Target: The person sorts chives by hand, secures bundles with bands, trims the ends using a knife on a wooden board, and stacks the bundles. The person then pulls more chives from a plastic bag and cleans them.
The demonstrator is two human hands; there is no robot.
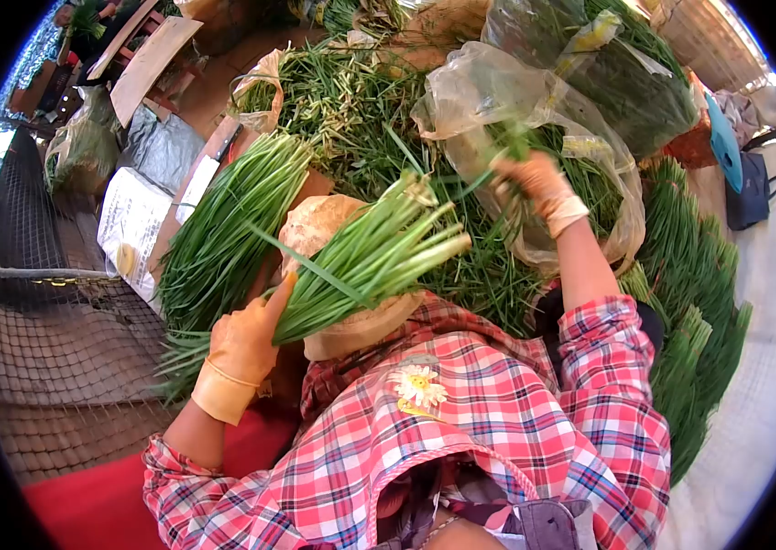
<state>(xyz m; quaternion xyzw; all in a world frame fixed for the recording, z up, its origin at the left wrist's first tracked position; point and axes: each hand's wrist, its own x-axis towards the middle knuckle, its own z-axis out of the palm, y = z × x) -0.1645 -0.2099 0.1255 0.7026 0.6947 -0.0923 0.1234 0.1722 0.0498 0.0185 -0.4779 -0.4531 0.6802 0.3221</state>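
My left hand [246, 341], in a tan glove, is closed around a bunch of green chives [365, 247]. Its pale cut stems point right and its leaves trail to the lower left, over my lap. My right hand [539, 188], gloved too, is at the mouth of a clear plastic bag [580, 110], its fingers curled and slightly blurred. Loose chive leaves [513, 137] show smeared at its fingertips. Below and between the hands spreads a heap of loose leaves and trimmings [342, 101]. Another chive bundle [232, 229] lies left of the held bunch.
A knife [223, 147] rests on a board at the left, close to a white printed sack [131, 225]. Long rows of chives [695, 275] lie along my right side. Behind them are a dark bag [748, 191] and a filled plastic sack [631, 92]. Netting [58, 367] covers the left side.
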